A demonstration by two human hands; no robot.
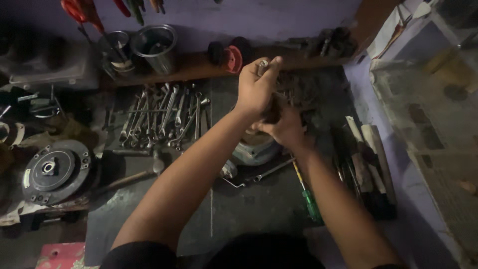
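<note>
Gripping a small metal cylinder — possibly a socket (262, 66) — between thumb and fingertips, the left hand (256, 88) is holding it raised at upper centre of the frame, above the dark workbench (149, 209). The fingers are closed on the part. The right hand (285, 127) is sitting just below and partly behind the left, curled around something dark; what it is clamping cannot be told in this dim light.

Hazards, as a judgement:
- The cylinder is being pinched at its end only — a slip would be dropping it into the heap of dark metal parts (311, 92) right of the hands, where it would be hard to find.
- Low light is hiding edges; a hand moving down could be striking the round grey housing (255, 149) directly beneath.
- The green-handled screwdriver (307, 195) and the loose wrench (273, 170) are lying close to the right forearm and could be swept off.

Containers:
- Two steel cups are standing on the shelf at upper left. The larger steel cup (155, 47) is showing a dark interior, contents unclear; the smaller steel cup (117, 50) is holding upright tools, kind uncertain.
- A row of spanners (164, 117) is lying loose on the bench, uncontained.
</note>
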